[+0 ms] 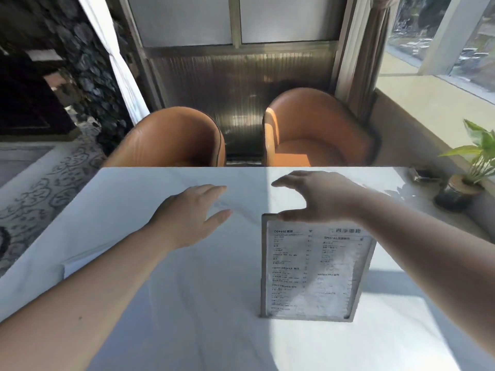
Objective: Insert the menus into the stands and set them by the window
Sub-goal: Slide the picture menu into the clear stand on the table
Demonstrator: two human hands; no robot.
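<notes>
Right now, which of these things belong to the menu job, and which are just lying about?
Job: menu stand with its menu inside, right hand at its top edge, left hand, table.
Lying about: potted plant, two orange chairs, ashtray.

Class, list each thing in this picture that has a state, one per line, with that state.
Menu stand: upright on the table, menu inside.
Right hand: open, thumb on the stand's top edge.
Left hand: open, empty, above the table.
Potted plant: upright by the window.

Clear menu stand (313,271), upright on white table, printed menu inside
</notes>
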